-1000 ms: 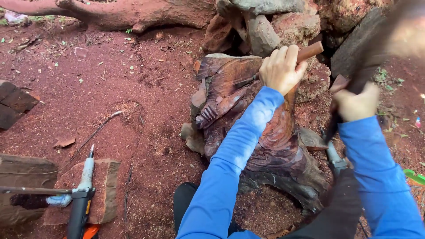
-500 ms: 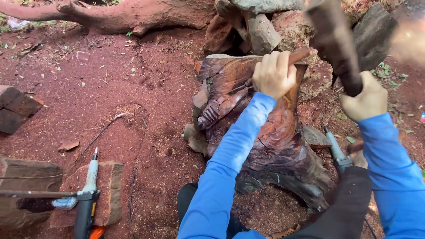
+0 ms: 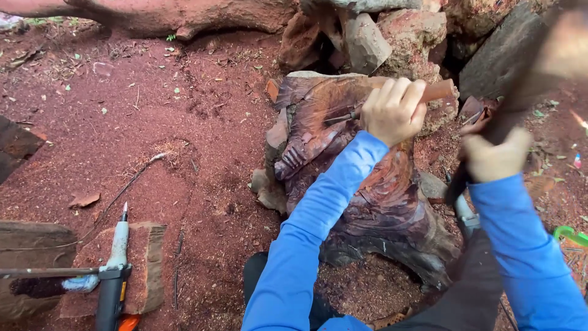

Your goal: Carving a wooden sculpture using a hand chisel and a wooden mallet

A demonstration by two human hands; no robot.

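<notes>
Two hands engaged: my left hand [image 3: 392, 110] grips the chisel [image 3: 373, 109] against the carved stump [image 3: 361, 178], right hand [image 3: 495, 156] clenches the blurred mallet [image 3: 520, 67]; a mis-hit risks striking knuckles.

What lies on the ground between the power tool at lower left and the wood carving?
In the head view, only bare red dirt between the power tool and the wood carving, crossed by a thin cord.

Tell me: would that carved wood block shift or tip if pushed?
Probably not easily. The carved wood block looks thick and solid, so likely heavy. Its wide base sits in red dirt, which should resist sliding. The left hand grips a chisel against it.
</notes>
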